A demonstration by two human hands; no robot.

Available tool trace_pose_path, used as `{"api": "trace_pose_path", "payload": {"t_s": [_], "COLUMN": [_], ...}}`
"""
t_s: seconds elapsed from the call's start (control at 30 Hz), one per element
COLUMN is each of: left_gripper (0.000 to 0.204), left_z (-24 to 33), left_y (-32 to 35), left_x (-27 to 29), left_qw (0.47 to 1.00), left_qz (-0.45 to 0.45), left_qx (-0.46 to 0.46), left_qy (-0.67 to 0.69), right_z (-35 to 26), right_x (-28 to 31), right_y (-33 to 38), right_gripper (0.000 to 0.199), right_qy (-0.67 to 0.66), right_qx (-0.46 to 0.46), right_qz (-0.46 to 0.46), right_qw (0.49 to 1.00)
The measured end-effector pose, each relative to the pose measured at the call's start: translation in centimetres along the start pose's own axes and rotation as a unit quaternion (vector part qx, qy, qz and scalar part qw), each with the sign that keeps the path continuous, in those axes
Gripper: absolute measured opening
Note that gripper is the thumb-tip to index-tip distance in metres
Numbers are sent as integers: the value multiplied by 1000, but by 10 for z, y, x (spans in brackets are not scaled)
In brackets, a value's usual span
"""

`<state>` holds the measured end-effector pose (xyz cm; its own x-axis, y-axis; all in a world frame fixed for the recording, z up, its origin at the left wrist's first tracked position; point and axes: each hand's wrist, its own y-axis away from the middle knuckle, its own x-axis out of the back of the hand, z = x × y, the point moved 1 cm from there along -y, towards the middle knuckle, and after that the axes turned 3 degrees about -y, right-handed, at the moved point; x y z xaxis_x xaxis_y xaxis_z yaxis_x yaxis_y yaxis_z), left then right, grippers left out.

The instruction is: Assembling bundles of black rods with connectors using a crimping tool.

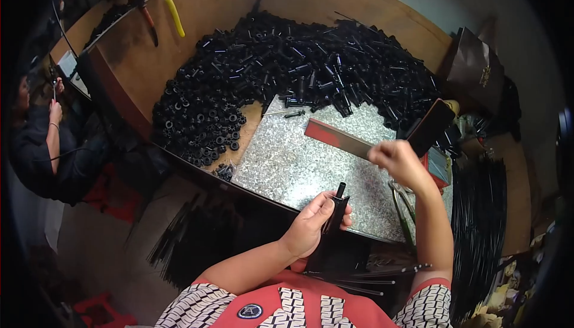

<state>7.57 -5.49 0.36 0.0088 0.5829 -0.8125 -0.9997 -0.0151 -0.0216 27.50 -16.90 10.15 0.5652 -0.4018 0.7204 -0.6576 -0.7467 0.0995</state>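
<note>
The left hand (311, 219) wraps round a black tube (338, 209) at the near edge of the speckled worktop (272, 163), while the right hand (402, 162) grips a flat metal bar (338, 139), its free end toward the far-left corner. I'd keep the tube firmly braced and the bar's edge clear of the left hand.

A flat greyish metal bar (339, 139), reddish toward its far end, juts leftward from the right hand (397, 162); a black tube (338, 207), narrower at its top, tilts slightly in the left hand (312, 220).
</note>
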Motion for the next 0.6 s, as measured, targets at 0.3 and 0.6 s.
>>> {"api": "trace_pose_path", "payload": {"t_s": [0.3, 0.6], "left_gripper": [48, 46], "left_z": [7, 4], "left_y": [3, 8], "left_x": [-7, -16], "left_qw": [998, 995], "left_qz": [16, 35], "left_qx": [2, -36], "left_qy": [-65, -82], "right_z": [65, 28], "right_x": [-30, -1], "right_y": [-135, -51], "right_gripper": [25, 17], "right_qy": [139, -42], "right_qx": [0, -10], "right_qz": [228, 141], "right_qw": [964, 989]}}
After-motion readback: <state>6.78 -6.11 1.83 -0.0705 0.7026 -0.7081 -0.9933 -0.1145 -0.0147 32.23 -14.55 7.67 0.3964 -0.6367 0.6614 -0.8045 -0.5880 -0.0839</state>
